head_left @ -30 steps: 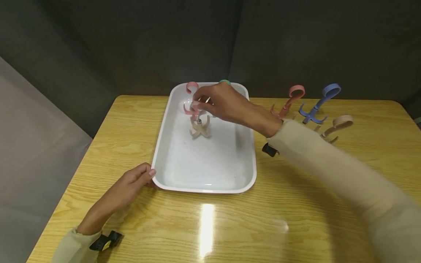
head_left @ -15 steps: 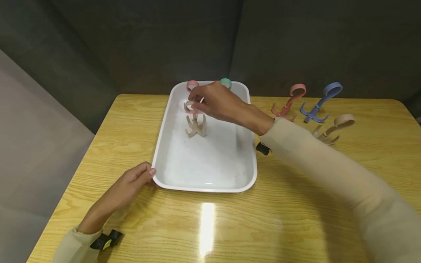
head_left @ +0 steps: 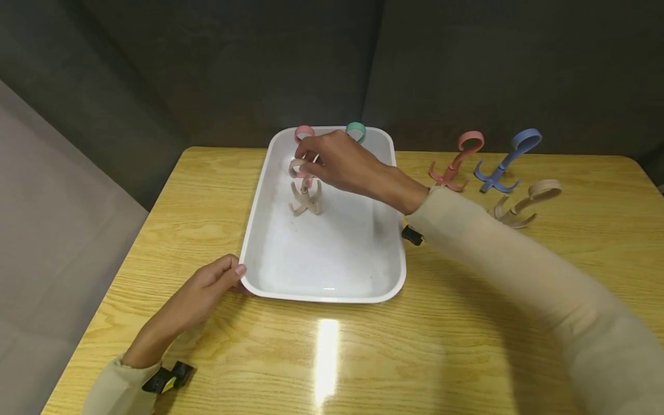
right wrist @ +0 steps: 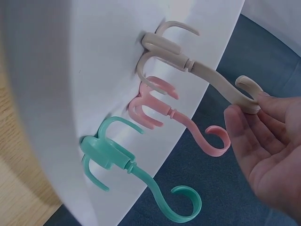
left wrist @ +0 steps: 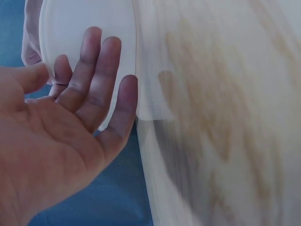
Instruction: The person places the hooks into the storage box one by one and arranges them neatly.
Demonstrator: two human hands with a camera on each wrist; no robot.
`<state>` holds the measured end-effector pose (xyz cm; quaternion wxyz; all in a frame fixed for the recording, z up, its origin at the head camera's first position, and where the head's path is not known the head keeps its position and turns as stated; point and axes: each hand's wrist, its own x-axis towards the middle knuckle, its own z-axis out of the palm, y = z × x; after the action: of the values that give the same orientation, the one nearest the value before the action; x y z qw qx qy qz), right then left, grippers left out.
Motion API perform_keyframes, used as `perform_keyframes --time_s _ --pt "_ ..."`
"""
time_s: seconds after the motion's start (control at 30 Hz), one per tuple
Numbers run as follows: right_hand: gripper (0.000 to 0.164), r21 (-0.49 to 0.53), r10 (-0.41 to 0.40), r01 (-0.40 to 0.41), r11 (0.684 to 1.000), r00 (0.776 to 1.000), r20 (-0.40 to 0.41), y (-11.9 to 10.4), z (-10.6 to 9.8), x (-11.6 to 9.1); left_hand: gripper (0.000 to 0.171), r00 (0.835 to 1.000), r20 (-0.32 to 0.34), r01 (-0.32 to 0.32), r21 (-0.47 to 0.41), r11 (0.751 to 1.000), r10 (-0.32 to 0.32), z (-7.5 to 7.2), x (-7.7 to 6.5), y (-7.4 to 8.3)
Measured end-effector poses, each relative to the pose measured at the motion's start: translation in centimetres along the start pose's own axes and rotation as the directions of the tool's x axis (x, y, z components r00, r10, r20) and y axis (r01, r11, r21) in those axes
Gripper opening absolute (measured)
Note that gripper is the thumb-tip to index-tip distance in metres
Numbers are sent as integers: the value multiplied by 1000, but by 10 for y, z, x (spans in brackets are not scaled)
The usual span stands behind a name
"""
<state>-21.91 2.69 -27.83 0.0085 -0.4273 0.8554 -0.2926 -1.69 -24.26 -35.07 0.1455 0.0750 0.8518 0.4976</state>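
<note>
In the head view my right hand point(head_left: 339, 161) pinches the curled top of a beige four-pronged hook point(head_left: 305, 200) inside the white tray point(head_left: 332, 300). The right wrist view shows thumb and fingers on the beige hook's curl point(right wrist: 249, 101), its prongs down at the tray floor. Beside it stand a pink hook point(right wrist: 157, 103) and a green hook point(right wrist: 113, 149), both upright in the tray. My left hand point(head_left: 204, 294) holds the tray's near left corner, thumb over the rim. The left wrist view shows that hand point(left wrist: 61, 136) with thumb and index at the rim and the other fingers extended.
On the wooden table point(head_left: 467, 357), right of the tray, stand a red hook point(head_left: 456, 167), a blue hook point(head_left: 505, 164) and another beige hook point(head_left: 529, 204). A dark curtain point(head_left: 259, 69) hangs behind the table. Grey cloth point(head_left: 52, 230) lies left of it.
My right hand has shifted slightly left with the beige hook, which has moved left along the tray. The green hook's curl has come into fuller view. My left hand stays at the corner.
</note>
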Motion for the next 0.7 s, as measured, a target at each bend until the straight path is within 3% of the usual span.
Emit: perform_keyframes --time_s 0.7 --pt "33 3 53 -53 999 998 33 -2 3 -3 33 1000 8 2 -6 1000 -2 1 2 -3"
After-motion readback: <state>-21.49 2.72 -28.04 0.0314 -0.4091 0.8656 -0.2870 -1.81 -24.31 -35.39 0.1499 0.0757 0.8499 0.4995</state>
